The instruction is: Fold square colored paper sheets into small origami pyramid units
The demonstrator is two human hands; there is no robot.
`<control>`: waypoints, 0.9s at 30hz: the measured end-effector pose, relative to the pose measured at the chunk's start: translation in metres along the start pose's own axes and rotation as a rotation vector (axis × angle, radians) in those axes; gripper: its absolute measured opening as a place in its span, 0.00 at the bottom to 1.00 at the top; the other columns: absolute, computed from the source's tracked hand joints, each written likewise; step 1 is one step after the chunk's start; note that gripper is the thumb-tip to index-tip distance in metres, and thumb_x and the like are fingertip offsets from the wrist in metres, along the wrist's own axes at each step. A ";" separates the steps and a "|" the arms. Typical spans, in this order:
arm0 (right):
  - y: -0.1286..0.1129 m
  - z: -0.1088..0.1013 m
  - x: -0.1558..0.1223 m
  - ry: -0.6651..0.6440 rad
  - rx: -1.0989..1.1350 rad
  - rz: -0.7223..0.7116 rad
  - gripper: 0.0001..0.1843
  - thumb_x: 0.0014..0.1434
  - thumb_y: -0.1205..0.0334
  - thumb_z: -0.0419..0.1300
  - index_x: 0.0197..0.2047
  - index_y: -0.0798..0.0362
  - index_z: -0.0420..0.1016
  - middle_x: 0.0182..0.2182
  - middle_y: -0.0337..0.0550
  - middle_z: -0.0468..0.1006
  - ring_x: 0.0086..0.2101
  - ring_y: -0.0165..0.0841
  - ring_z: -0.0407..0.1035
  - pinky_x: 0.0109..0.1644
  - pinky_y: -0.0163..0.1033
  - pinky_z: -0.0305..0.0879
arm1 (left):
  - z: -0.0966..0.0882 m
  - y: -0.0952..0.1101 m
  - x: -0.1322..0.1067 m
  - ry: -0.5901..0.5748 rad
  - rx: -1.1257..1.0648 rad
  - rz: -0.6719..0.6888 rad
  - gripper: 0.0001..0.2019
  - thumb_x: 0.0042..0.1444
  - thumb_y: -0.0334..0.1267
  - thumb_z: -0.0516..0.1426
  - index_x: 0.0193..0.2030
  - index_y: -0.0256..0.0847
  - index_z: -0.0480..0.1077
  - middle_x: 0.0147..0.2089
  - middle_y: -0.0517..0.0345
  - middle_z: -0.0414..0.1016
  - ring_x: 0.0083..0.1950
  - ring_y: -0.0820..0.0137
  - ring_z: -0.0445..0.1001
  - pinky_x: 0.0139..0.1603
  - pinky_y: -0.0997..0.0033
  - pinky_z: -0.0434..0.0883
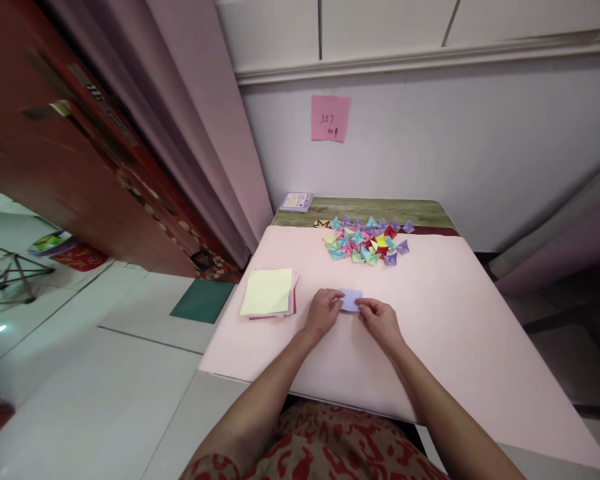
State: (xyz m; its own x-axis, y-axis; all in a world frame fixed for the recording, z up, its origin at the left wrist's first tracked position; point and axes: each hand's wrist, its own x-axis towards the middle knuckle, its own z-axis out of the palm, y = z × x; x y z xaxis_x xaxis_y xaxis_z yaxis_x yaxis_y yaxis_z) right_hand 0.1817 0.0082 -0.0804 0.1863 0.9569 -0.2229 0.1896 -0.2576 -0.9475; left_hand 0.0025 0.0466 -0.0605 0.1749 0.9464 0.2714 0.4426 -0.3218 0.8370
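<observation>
A small lavender square of folded paper (351, 300) is held between my two hands, just above the pink table covering. My left hand (325, 311) pinches its left edge between thumb and fingers. On the opposite edge, my right hand (379, 316) has it in a similar pinch. Left of my hands lies a stack of square paper sheets (268, 292), pale yellow on top with pink and red edges below. Beyond my hands sits a pile of folded paper pieces (364, 244) in several colours, pointed in shape.
The pink covering (445, 320) spreads over most of the table. At its far left corner is a small stack of printed cards (297, 201). A pink note (331, 119) hangs on the wall behind. A curtain (200, 100) and a red-brown door (80, 153) stand to the left.
</observation>
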 end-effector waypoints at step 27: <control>-0.007 -0.023 0.004 -0.008 -0.342 -0.500 0.18 0.57 0.57 0.59 0.51 0.47 0.77 0.42 0.44 0.75 0.24 0.28 0.66 0.31 0.36 0.67 | -0.011 -0.007 -0.004 -0.298 0.312 0.305 0.08 0.62 0.31 0.51 0.39 0.40 0.72 0.40 0.50 0.75 0.45 0.63 0.69 0.50 0.60 0.64</control>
State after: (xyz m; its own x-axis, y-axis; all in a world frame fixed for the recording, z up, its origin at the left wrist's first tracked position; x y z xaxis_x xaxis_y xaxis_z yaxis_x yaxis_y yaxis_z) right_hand 0.2030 0.0104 -0.0696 -0.0126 0.9737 0.2275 0.5514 0.1966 -0.8108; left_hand -0.0107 0.0455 -0.0620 0.5590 0.7748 0.2952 0.5656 -0.6167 0.5475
